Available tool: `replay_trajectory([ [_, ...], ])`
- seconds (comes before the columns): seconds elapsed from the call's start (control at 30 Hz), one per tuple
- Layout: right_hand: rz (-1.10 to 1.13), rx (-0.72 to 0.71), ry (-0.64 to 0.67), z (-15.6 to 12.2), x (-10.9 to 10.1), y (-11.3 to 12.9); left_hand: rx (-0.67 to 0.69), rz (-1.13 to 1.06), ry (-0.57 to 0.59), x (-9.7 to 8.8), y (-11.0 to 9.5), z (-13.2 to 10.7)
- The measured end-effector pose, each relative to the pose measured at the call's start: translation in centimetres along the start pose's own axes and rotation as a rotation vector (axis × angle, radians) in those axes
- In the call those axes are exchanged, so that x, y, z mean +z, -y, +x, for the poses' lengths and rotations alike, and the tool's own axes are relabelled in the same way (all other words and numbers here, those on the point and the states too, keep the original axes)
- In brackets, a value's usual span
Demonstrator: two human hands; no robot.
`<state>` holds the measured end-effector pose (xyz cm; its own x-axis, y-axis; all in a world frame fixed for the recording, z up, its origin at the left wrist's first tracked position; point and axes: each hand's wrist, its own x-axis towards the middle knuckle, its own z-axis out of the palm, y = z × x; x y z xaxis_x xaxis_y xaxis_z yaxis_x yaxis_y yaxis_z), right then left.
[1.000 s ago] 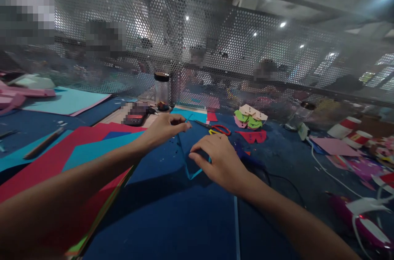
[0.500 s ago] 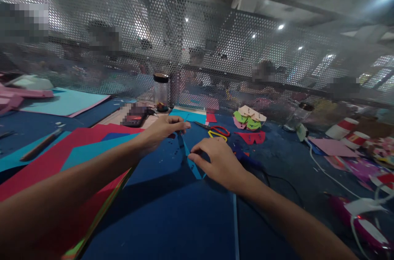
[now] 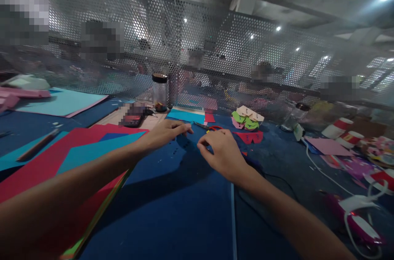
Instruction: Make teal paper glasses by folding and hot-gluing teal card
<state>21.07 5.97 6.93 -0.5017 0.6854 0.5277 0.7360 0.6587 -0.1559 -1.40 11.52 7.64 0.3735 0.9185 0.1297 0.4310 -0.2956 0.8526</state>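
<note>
Blue paper strip [image 3: 186, 142] was in the middle, between the two hands, over the dark blue board [image 3: 172, 221]. It was dim and blurry, so I could not tell which way its long side ran. The left hand [image 3: 168, 133] was nearer, with its fingertips just above the strip. Its thumb and finger were close together, but I could not tell if they pinched it. The right hand [image 3: 222, 152] was curled, its thumb pointing left at the strip, and its grip was not clear either. Scissors [image 3: 201, 126] lay just past both hands, partly hidden by the right one.
</note>
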Motion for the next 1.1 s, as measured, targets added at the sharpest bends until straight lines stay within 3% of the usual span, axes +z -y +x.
replay_trajectory([
  [0.2, -0.034, -0.011, -0.028, 0.1, -0.6, -0.4, 0.041, 0.081, 0.047, -0.1, -0.7, -0.6],
  [0.37, -0.043, -0.007, -0.048, 0.2, -0.6, -0.5, 0.087, 0.202, -0.034, -0.2, -0.8, -0.6],
  [0.6, -0.074, -0.019, -0.066, 0.2, -0.7, -0.5, 0.159, 0.16, -0.059, -0.2, -1.3, -0.5],
  [0.97, -0.099, -0.006, -0.072, 0.4, -1.0, -1.0, 0.144, 0.179, 0.064, -0.4, -1.3, -1.0],
  [1.1, -0.098, 0.002, -0.077, 0.4, -1.4, -1.0, 0.2, 0.204, 0.129, -0.5, -1.4, -1.1],
])
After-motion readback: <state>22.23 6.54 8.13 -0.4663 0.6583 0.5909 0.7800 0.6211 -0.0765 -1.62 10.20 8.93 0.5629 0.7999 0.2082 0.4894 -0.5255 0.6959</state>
